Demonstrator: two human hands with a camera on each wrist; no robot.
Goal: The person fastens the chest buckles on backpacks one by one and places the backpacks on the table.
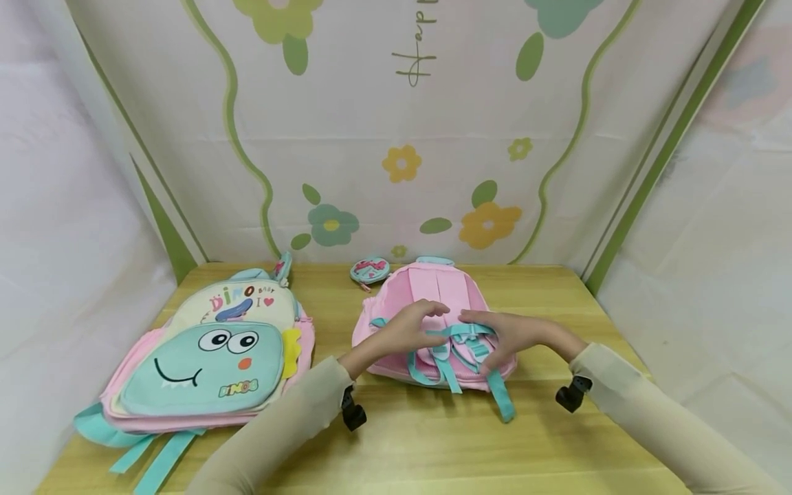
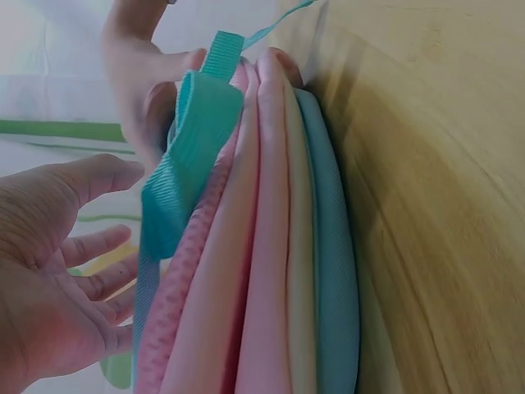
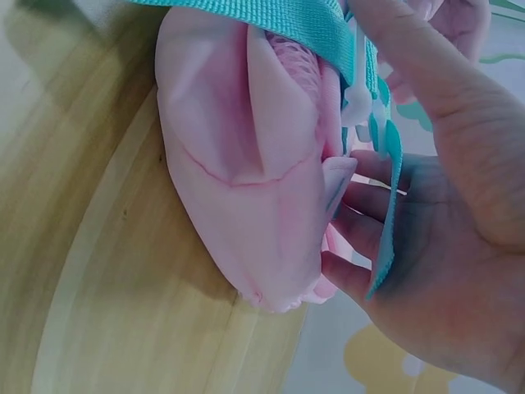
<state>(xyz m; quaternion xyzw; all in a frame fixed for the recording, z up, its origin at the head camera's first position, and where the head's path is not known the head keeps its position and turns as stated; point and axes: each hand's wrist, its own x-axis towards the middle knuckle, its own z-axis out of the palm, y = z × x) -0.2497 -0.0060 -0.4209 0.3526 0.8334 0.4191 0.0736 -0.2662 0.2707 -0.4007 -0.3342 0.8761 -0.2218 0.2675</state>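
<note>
Pink bag [image 1: 433, 289], its straps [image 1: 464, 330] seemingly being arranged between left hand [image 1: 408, 326] and right hand [image 1: 513, 333], both with fingers spread, likely needs one pinched next.

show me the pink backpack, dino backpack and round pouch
Pink backpack [image 1: 447, 290]: head view, on its upper back panel
Dino backpack [image 1: 213, 364]: head view, on its teal front pocket
Round pouch [image 1: 370, 269]: head view, on its patterned face

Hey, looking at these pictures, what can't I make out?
- Front of the pink backpack: head view, turned down toward the table.
- Back of the dinosaur backpack: head view, hidden beneath its front.
- Wall lettering: head view, cut off by the top edge.
- Print on the round case: head view, too small.
</note>
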